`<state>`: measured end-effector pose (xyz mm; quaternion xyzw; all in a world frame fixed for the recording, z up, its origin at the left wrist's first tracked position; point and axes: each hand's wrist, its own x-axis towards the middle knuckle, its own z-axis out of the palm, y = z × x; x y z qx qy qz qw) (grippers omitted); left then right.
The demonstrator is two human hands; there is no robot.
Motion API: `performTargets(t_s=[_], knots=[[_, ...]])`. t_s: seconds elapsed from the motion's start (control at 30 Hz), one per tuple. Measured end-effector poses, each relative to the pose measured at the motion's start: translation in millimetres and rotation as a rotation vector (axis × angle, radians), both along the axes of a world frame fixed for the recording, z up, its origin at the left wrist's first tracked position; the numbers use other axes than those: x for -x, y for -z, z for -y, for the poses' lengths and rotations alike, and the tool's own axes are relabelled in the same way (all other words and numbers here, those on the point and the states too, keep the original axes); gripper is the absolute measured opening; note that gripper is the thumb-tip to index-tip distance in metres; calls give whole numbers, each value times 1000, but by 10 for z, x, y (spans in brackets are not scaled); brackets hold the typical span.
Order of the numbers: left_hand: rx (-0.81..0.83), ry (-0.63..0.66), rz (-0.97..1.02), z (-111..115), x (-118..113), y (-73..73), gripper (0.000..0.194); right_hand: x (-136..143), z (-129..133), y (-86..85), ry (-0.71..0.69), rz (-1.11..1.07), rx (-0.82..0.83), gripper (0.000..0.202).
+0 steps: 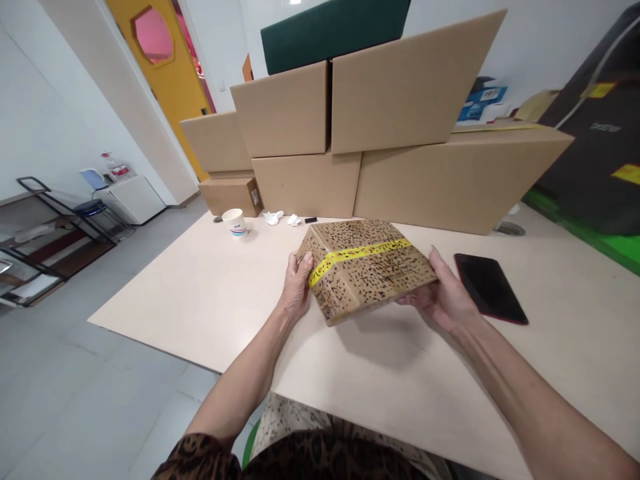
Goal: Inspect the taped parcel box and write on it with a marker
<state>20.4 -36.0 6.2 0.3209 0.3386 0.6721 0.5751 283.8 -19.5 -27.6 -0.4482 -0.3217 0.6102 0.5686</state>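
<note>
Between my two hands I hold a cardboard box, covered in dark specks and crossed by a strip of yellow tape. It is tilted, with its near edge raised off the table. My left hand grips the left end, the thumb close to the tape. At the right end my right hand is closed round the edge, thumb on the side and some fingers underneath. The box hides part of those fingers. Just right of my right hand lies a black tablet with a red edge.
Stacked plain cardboard boxes line the back of the table, topped by a dark green box. A paper cup, crumpled tissues and a small black item stand before them. Far right is a large dark case.
</note>
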Motion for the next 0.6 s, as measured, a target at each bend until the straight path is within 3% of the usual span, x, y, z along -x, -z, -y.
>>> performTargets(t_s=[0.13,0.23,0.4,0.6], knots=[[118,-54,-79,9,-10,14,69,14,-32,26,145,31,-79,52],[170,-31,-135,25,-25,26,70,13,-25,17,179,84,-173,47],[-59,28,-334,83,-25,27,68,-29,-45,18,224,88,-173,41],[-298,71,-632,140,11,63,59,-16,-27,-54,60,-15,-71,29]])
